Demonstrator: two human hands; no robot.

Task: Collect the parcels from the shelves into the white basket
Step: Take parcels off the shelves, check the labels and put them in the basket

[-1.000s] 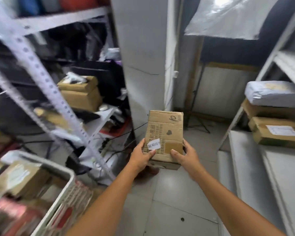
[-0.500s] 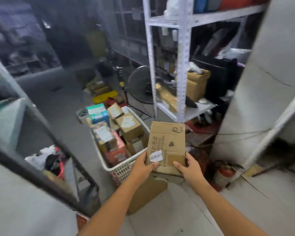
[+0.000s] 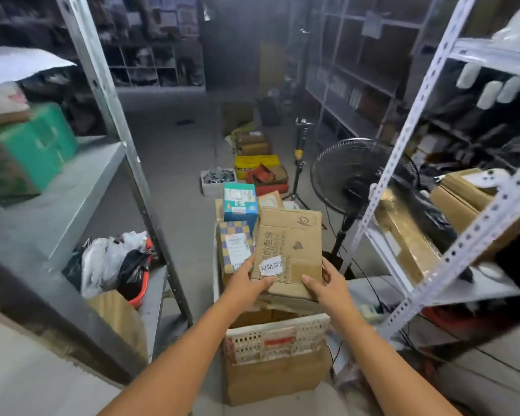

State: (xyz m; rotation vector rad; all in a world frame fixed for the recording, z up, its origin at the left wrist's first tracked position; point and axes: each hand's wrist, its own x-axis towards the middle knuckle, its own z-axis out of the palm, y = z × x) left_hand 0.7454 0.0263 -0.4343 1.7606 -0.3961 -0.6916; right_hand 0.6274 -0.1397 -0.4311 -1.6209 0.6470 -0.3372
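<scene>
Setting: storeroom aisle, grey floor [image 3: 174, 151]; metal shelving [image 3: 102, 94] on both sides; standing fan [image 3: 351, 178] to the right of the basket.
Parcel: flat cardboard parcel [image 3: 288, 244], tilted; held above the near half of the white basket [image 3: 276, 337]; judged not yet set down.
Left grip: left hand [image 3: 246, 283] holds the near left corner; thumb on top beside the white label [image 3: 271, 265]; fingers underneath, hidden.
Right grip: right hand [image 3: 330, 283] holds the near right corner; thumb on top, fingers wrapped round the edge.
Basket contents: teal box [image 3: 240, 202] and checked box [image 3: 234, 244] upright along the left side; space beneath the parcel hidden.
Step in hand: lowering the parcel into the basket.
Method: hold both corners until the far end meets support; lay it flat beside the upright boxes; release only once it rests inside the rim.
Risk: parcel may ride up on a neighbouring box and slide out.
</scene>
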